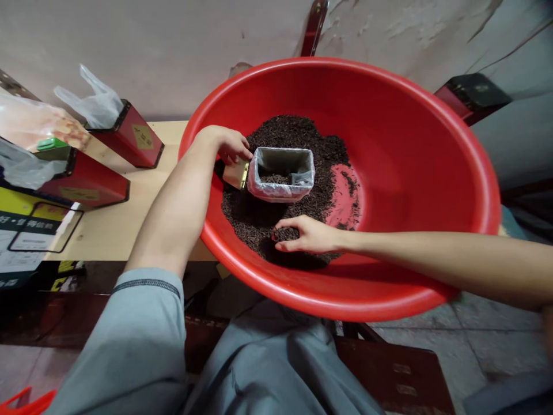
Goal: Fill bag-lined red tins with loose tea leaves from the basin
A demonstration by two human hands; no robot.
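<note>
We have an open tin (280,195) standing on dark dry bits (294,131) heaped in the left part of a big red tub (415,167); more bits lie inside its plastic liner (305,167). Our left hand (231,144) bends its fingers at the folded-back lid (235,174), though whether they grip we cannot tell. Our right hand (313,234), near the tin, curls around a handful of bits. Left of the tub, two red tins (136,138) lie tilted on the bench (144,222).
</note>
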